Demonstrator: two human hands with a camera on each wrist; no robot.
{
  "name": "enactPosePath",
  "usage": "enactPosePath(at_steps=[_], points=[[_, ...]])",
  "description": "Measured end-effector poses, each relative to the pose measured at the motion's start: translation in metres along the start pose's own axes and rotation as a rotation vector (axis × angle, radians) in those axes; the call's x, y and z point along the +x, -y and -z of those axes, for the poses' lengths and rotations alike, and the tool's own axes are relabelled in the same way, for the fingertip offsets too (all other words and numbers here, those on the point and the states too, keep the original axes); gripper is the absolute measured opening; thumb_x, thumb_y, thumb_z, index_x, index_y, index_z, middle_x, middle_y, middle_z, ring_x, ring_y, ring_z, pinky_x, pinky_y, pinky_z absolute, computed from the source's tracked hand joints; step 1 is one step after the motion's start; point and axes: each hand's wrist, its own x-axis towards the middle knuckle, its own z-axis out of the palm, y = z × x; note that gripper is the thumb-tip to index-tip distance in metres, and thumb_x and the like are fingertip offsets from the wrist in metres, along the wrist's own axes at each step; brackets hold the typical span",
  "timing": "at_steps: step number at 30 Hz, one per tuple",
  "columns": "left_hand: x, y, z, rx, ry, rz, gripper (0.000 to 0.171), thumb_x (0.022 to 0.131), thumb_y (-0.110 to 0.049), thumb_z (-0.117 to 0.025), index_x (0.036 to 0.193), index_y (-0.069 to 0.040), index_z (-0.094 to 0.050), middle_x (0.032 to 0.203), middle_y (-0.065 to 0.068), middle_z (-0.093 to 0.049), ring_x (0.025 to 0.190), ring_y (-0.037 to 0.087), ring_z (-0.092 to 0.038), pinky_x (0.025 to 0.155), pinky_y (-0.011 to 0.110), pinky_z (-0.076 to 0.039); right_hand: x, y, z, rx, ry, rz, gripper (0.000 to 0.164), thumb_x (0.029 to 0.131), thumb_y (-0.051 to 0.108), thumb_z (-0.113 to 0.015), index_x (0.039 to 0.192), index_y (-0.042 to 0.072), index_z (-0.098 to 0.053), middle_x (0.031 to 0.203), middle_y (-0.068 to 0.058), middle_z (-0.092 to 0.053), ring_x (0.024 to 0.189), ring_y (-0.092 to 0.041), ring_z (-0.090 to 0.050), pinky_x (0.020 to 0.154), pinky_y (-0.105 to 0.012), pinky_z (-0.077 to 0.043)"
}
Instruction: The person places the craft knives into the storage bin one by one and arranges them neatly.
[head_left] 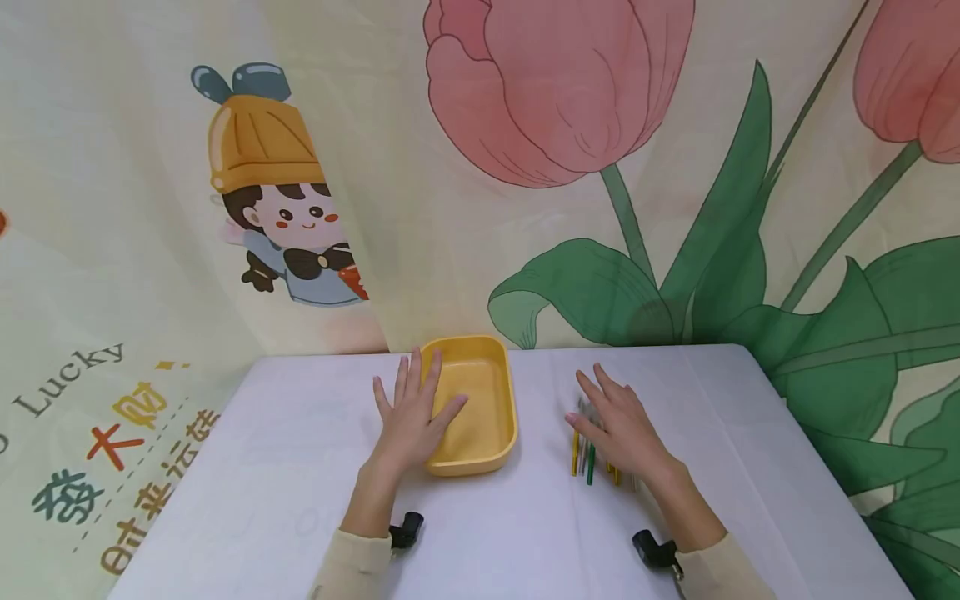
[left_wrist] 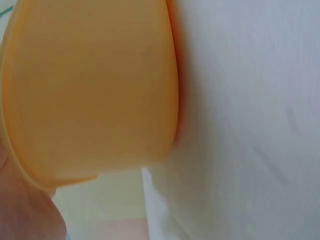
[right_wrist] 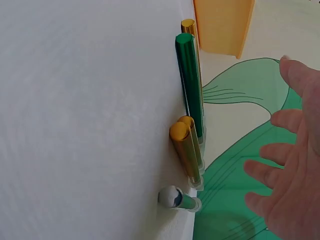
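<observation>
A yellow rectangular tray (head_left: 480,408) lies at the back middle of the table. My left hand (head_left: 411,425) is over its left rim, fingers spread; in the left wrist view the tray's outer wall (left_wrist: 95,90) fills much of the picture. To the right of the tray lie several slim shiny tubes with clear ends, among them a green tube (right_wrist: 190,80) and a gold tube (right_wrist: 186,152). Above them my right hand (head_left: 626,429) hovers with its fingers apart, partly hiding them in the head view. A silver-ended tube (right_wrist: 172,197) lies at the near end of the group.
A white cloth covers the table (head_left: 300,467). Right behind its back edge hangs a curtain (head_left: 390,167) printed with tulips and a cartoon figure. Black wrist cameras (head_left: 654,550) sit by both sleeves.
</observation>
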Motion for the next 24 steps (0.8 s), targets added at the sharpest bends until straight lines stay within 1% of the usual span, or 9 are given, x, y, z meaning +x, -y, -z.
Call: enactPosePath(at_steps=[4,6,10,13,16,19,22,23,24], points=[[0.001,0.011,0.003,-0.065,0.019,0.038,0.088,0.1,-0.074,-0.037,0.169,-0.029,-0.005,0.176,0.013,0.003,0.162,0.04,0.003,0.118,0.071,0.021,0.001,-0.001,0.001,0.009,0.005,-0.002,0.076,0.101,0.051,-0.062,0.163,0.013,-0.037,0.17,-0.023,-0.025,0.151,-0.051,-0.034,0.121,-0.072,-0.021],[0.002,0.016,0.003,-0.109,0.033,0.053,0.088,0.101,-0.072,-0.037,0.169,-0.026,-0.006,0.176,0.014,0.002,0.162,0.04,0.002,0.118,0.071,0.02,0.001,-0.001,0.001,0.012,0.005,0.002,0.076,0.101,0.05,-0.062,0.162,0.013,-0.037,0.169,-0.023,-0.027,0.151,-0.05,-0.034,0.122,-0.071,-0.022],[0.003,0.027,0.003,-0.203,0.069,0.084,0.087,0.104,-0.068,-0.037,0.169,-0.023,-0.001,0.176,0.012,0.001,0.163,0.035,0.001,0.12,0.071,0.018,0.001,-0.002,0.0,0.028,0.013,0.003,0.076,0.102,0.05,-0.062,0.163,0.013,-0.036,0.168,-0.022,-0.032,0.151,-0.048,-0.036,0.122,-0.07,-0.025],[0.005,0.034,0.001,-0.273,0.091,0.083,0.084,0.107,-0.062,-0.037,0.169,-0.021,0.001,0.176,0.009,-0.001,0.163,0.033,-0.003,0.122,0.071,0.014,0.001,-0.001,0.0,0.048,0.027,-0.003,0.076,0.102,0.05,-0.061,0.164,0.014,-0.035,0.167,-0.022,-0.033,0.15,-0.048,-0.037,0.119,-0.07,-0.029],[0.006,0.037,0.0,-0.376,0.111,0.075,0.081,0.109,-0.057,-0.037,0.169,-0.019,0.001,0.177,0.006,-0.002,0.163,0.032,-0.004,0.126,0.066,0.005,0.001,-0.001,0.001,0.065,0.045,-0.01,0.076,0.103,0.052,-0.058,0.164,0.015,-0.034,0.167,-0.022,-0.032,0.15,-0.049,-0.038,0.116,-0.07,-0.034],[0.006,0.039,-0.001,-0.49,0.152,0.109,0.08,0.109,-0.058,-0.037,0.169,-0.022,0.003,0.177,0.002,0.0,0.163,0.029,-0.002,0.13,0.057,-0.002,0.001,-0.003,0.002,0.11,0.069,-0.024,0.075,0.104,0.057,-0.052,0.164,0.016,-0.033,0.168,-0.02,-0.032,0.152,-0.046,-0.035,0.117,-0.07,-0.033],[0.005,0.039,-0.002,-0.569,0.2,0.159,0.083,0.107,-0.063,-0.035,0.168,-0.025,0.006,0.176,0.001,0.003,0.163,0.027,0.002,0.131,0.052,-0.002,0.003,-0.005,0.004,0.191,0.091,-0.042,0.076,0.105,0.061,-0.046,0.164,0.016,-0.034,0.168,-0.016,-0.034,0.155,-0.041,-0.033,0.12,-0.067,-0.031],[0.005,0.04,-0.003,-0.583,0.212,0.171,0.085,0.106,-0.066,-0.034,0.168,-0.025,0.007,0.176,0.001,0.004,0.163,0.026,0.003,0.131,0.052,-0.001,0.004,-0.005,0.005,0.224,0.098,-0.049,0.075,0.105,0.061,-0.045,0.164,0.016,-0.035,0.167,-0.014,-0.037,0.153,-0.04,-0.036,0.12,-0.066,-0.033],[0.005,0.041,-0.004,-0.596,0.222,0.175,0.086,0.105,-0.067,-0.033,0.168,-0.025,0.008,0.176,0.001,0.005,0.163,0.026,0.005,0.131,0.052,0.0,0.005,-0.005,0.005,0.251,0.105,-0.055,0.075,0.105,0.062,-0.045,0.163,0.015,-0.036,0.165,-0.014,-0.04,0.148,-0.038,-0.044,0.117,-0.062,-0.039]])
